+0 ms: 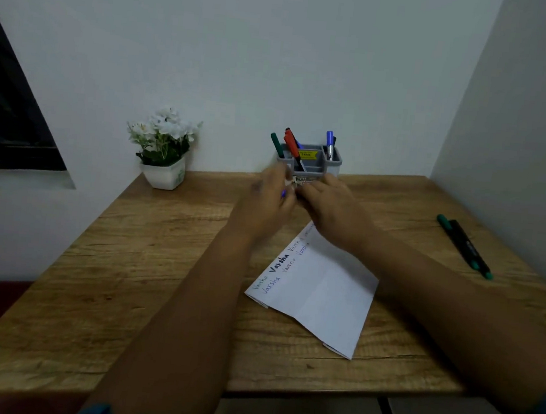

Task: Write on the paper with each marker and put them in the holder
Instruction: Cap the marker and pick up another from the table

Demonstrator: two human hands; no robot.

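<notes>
1. While both our hands meet just in front of the holder (309, 159), we judge the step in hand to be capping a marker before stowing it.
2. Left hand (270, 200): fingers curled, a blue-violet tip (283, 193) showing at its edge; it seems to grip a marker, though motion blur hides the barrel.
3. Right hand (335, 206): fingers curled toward the left; whether it pinches a cap or the same marker we cannot tell.
4. Holder stands at the table's (159, 262) far edge against the wall, already carrying green, red and blue markers upright or leaning.
5. Paper (320, 288) lies near us, tilted, with several written words along its left edge.
6. Two markers (464, 247) lie side by side at the right of the table, well apart from the paper: likely still to do.
7. To do it well: press the cap straight on, then drop the marker into a free compartment without knocking the leaning ones.
8. A flower pot (164, 174) sits far left, out of the way.
</notes>
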